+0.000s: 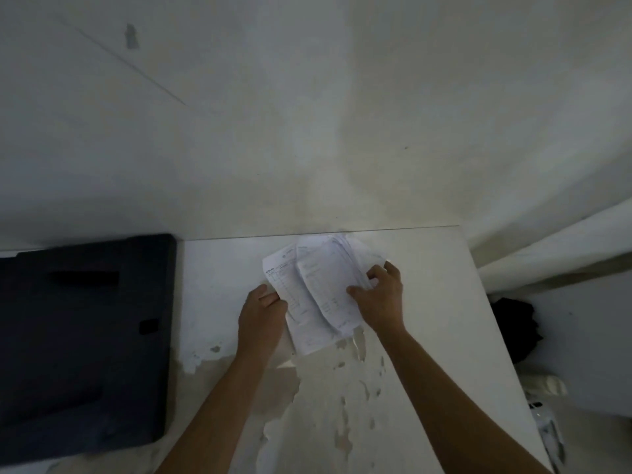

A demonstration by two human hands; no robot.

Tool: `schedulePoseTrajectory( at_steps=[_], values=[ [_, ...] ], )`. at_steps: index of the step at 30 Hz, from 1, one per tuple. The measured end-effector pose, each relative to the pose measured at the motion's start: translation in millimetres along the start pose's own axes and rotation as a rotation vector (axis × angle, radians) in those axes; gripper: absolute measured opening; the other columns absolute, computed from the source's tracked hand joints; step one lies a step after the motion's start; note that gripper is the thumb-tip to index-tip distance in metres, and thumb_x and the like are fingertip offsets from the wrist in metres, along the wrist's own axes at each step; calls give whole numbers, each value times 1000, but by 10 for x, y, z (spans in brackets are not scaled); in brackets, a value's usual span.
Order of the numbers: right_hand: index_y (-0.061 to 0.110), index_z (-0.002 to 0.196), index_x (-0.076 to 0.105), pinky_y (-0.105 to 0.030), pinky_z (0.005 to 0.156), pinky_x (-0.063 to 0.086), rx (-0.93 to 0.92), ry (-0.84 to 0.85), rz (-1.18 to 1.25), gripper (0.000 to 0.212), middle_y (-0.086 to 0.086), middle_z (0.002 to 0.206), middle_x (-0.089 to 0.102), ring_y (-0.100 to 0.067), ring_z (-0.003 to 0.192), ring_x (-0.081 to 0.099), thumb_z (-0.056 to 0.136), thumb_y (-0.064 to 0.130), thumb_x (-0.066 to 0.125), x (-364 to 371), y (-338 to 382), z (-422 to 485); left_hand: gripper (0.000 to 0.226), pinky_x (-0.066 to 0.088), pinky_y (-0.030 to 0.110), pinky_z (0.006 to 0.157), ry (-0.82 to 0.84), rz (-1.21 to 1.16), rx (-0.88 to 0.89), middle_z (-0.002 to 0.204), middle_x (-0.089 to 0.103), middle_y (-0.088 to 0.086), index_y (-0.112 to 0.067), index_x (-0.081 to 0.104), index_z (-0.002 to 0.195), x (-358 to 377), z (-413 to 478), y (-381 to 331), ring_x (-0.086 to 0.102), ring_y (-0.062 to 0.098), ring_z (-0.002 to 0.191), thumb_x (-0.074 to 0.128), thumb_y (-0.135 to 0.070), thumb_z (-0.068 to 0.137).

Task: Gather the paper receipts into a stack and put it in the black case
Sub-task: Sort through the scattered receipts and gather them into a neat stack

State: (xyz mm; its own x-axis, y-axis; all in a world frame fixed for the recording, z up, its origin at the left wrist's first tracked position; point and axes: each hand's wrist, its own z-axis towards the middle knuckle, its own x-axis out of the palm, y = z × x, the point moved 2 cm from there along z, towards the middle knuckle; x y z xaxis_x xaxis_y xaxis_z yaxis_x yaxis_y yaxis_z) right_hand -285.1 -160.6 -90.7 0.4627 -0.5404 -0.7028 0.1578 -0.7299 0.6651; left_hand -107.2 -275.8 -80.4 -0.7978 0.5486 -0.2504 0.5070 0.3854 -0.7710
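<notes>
Head view, left to right: black case [82,340] lies flat at the left edge of the white surface [427,336], lid apparently closed, well apart from the paper. Left hand [261,319] comes in palm-down, fingers curled against the left edge of the paper receipts [318,295], pinching or bracing it; can't tell which. Receipts sit mid-surface near the far edge, fanned and overlapping, not squared yet. Right hand [379,295] is arched over the right edge, fingers closed on the sheets there. Likely both hands squeeze inward to align the edges. Forearms converge toward the pile. Casing not started.
</notes>
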Motion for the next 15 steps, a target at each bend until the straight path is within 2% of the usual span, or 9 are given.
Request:
schedulePoseTrajectory(
  at_steps=[2, 3, 6, 9, 11, 12, 14, 15],
  values=[
    [20, 74, 48, -40, 85, 53, -17, 47, 29, 35, -8, 126, 50, -29, 101, 56, 68, 18, 82, 8, 31, 8, 16, 50, 45, 76, -40, 102, 8, 89, 61, 15, -9, 61, 91, 18, 74, -98, 57, 26, 79, 54, -12, 78],
    [17, 78, 50, -36, 82, 51, -29, 101, 43, 33, -6, 122, 51, -26, 97, 56, 69, 17, 82, 21, 53, 15, 17, 52, 50, 76, -40, 138, 19, 86, 62, 22, -2, 61, 85, 49, 124, -112, 60, 30, 78, 54, -14, 76],
    [15, 78, 48, -26, 69, 45, -98, 250, 58, 33, -6, 109, 54, -23, 91, 54, 70, 15, 81, 50, 156, 3, 22, 54, 52, 87, 24, 139, -13, 96, 67, 18, -3, 66, 97, 98, 182, -137, 64, 35, 91, 63, -20, 85],
    [16, 72, 46, -18, 58, 37, -126, 293, 69, 34, -3, 101, 54, -20, 85, 53, 69, 14, 80, 85, 160, -25, 40, 52, 48, 94, 90, 36, -85, 110, 64, 12, -7, 61, 116, 136, 193, -133, 62, 31, 103, 71, -25, 82],
    [13, 76, 52, -23, 65, 48, -137, 272, 99, 29, -1, 105, 55, -21, 92, 56, 69, 19, 80, 116, 110, -91, 46, 50, 50, 97, 159, -33, -145, 114, 66, 12, -8, 61, 119, 176, 157, -95, 62, 31, 106, 76, -24, 79],
    [12, 84, 58, -31, 75, 53, -130, 228, 90, 29, -1, 115, 55, -25, 102, 56, 68, 22, 79, 138, 63, -125, 46, 50, 51, 97, 192, -62, -171, 115, 66, 13, -7, 62, 119, 202, 130, -66, 63, 32, 106, 76, -22, 78],
    [16, 112, 60, -43, 100, 48, -50, 146, 51, 46, -4, 143, 43, -29, 128, 44, 71, 27, 79, 152, -19, -238, 42, 50, 53, 96, 208, -106, -187, 114, 67, 17, -4, 64, 113, 245, 48, -2, 64, 33, 104, 77, -18, 77],
    [22, 125, 55, -45, 105, 44, -9, 108, 83, 60, -4, 151, 35, -29, 134, 39, 71, 27, 79, 134, -30, -308, 41, 50, 54, 96, 206, -129, -190, 113, 68, 18, -2, 64, 111, 262, -8, 25, 65, 33, 103, 77, -18, 75]
  ],
)
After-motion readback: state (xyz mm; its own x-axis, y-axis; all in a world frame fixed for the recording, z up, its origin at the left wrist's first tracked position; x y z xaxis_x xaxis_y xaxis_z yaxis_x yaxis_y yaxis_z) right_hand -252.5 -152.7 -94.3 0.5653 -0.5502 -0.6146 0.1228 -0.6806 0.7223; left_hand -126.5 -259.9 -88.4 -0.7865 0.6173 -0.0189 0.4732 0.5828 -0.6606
